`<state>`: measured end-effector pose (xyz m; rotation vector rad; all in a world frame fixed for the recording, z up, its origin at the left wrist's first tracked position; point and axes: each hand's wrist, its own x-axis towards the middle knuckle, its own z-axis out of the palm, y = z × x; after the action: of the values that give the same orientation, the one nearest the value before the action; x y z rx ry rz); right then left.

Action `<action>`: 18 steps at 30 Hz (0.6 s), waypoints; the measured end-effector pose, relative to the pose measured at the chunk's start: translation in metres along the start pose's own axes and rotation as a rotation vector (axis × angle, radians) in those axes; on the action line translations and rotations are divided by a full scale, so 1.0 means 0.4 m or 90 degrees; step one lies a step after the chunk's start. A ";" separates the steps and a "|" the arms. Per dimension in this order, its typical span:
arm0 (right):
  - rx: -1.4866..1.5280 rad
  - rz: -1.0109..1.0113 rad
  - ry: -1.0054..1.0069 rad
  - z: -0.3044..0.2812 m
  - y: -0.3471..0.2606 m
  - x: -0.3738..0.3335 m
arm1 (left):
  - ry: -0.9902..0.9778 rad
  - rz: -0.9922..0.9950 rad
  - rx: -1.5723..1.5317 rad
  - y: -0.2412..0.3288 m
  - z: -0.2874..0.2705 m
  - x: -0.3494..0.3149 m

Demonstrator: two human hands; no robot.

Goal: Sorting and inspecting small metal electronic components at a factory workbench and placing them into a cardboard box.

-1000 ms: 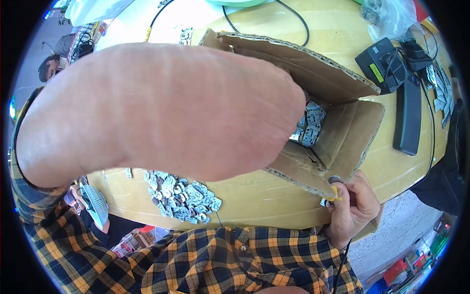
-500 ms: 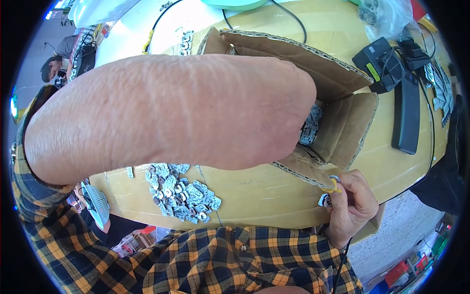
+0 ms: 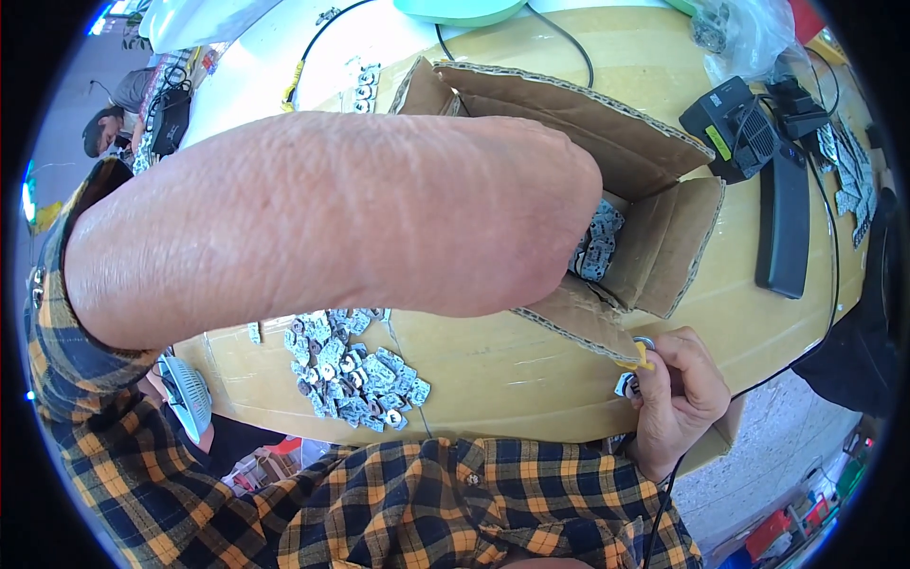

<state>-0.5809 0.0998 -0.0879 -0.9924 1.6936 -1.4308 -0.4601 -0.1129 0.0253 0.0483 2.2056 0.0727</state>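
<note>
My left forearm, bare below a rolled plaid cuff, reaches across from the left. My left hand [image 3: 555, 204] bends down over the open cardboard box [image 3: 678, 242]; its fingers are hidden behind the wrist. Inside the box lie several small grey circuit boards [image 3: 599, 242]. By the box's near right flap, my right hand [image 3: 681, 403] is closed in a pinch around a small yellow piece [image 3: 643, 357] with a metal ring, whose kind I cannot make out. Just under those fingers shows a small circuit board [image 3: 626, 385] with a dark round part; whether it is gripped is unclear.
A heap of small circuit boards [image 3: 355, 375] lies left of the box on the tan tabletop [image 3: 502, 379]. To the right are a black device [image 3: 730, 128], a long dark block [image 3: 783, 228], cables and stacked board strips [image 3: 853, 180]. A small fan [image 3: 188, 394] stands lower left.
My left forearm has shifted slightly, its cuff moving right and its wrist end a little left. The box sits slightly further left in view. My right hand keeps its pinch.
</note>
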 end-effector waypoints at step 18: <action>-0.092 -0.060 0.048 0.035 0.029 -0.013 | 0.858 -0.101 -1.146 0.250 0.261 -0.126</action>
<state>-0.5674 0.0991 -0.1013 -1.1231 1.8486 -1.4372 -0.3453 -0.0125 0.0110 -1.4932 2.3271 2.4491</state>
